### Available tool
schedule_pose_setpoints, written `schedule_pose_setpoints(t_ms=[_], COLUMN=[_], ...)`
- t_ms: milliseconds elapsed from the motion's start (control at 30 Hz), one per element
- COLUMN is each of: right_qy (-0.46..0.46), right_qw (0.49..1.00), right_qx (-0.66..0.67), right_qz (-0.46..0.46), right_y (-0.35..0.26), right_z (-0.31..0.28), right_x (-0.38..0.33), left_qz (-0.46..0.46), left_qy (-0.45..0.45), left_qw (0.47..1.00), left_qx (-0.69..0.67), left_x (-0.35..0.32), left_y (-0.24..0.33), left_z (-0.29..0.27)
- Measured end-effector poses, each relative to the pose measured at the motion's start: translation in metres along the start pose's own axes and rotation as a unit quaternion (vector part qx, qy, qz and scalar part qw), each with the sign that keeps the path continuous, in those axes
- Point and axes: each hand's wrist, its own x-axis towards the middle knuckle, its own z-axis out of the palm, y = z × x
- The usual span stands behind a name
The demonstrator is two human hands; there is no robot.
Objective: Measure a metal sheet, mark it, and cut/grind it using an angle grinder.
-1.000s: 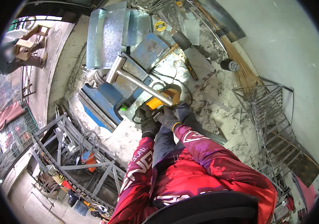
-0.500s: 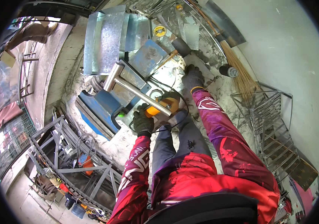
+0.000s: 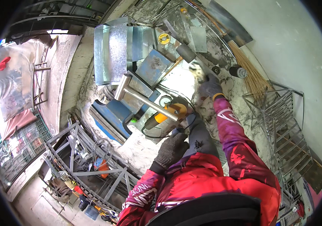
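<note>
My left hand (image 3: 172, 150), in a dark knit glove, lies by my left thigh with its fingers curled and nothing visible in them. My right hand (image 3: 210, 88), also gloved, reaches forward over the floor, smeared by motion. At its fingertips is a small pale metal object (image 3: 196, 71), too blurred to name. An orange angle grinder (image 3: 161, 116) rests between my left hand and the blue metal pieces, its cord looping around it. Across the grinder lies a T-shaped steel pipe (image 3: 147, 101). Just beyond the right hand is a black-headed mallet (image 3: 185, 53) with a wooden handle.
Bent galvanized sheets (image 3: 115, 49) and a blue steel plate (image 3: 152, 67) lie ahead. A yellow disc (image 3: 164, 38) sits beyond them. A straw broom (image 3: 249, 67) and wire racks (image 3: 281, 116) line the right wall. A metal frame rack (image 3: 93, 169) holding rods stands at left.
My left hand has let go of the grinder and drawn back to my thigh. My right hand stays forward beside the pale metal object, now blurred. The view has shifted slightly.
</note>
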Motion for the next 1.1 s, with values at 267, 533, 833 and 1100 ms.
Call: schedule_pose_setpoints(t_ms=[267, 533, 833, 1100], right_qy=[-0.136, -0.152, -0.175, 0.034], right_qw=[0.911, 0.879, 0.855, 0.978], right_qx=[0.334, 0.426, 0.198, -0.180], right_qz=[-0.201, -0.153, -0.446, -0.101], right_y=[0.002, -0.095, -0.145, -0.116], right_z=[-0.050, -0.021, -0.043, 0.011], right_x=[-0.112, -0.180, -0.094, 0.101], left_qz=[0.104, -0.025, -0.077, -0.118], left_qy=[0.089, -0.065, 0.067, 0.047], left_qw=[0.980, 0.769, 0.731, 0.742], left_qx=[-0.142, -0.635, -0.675, -0.659], left_x=[0.088, 0.035, -0.024, -0.063], left_y=[0.052, 0.014, -0.039, -0.001], left_z=[-0.025, -0.042, -0.047, -0.026])
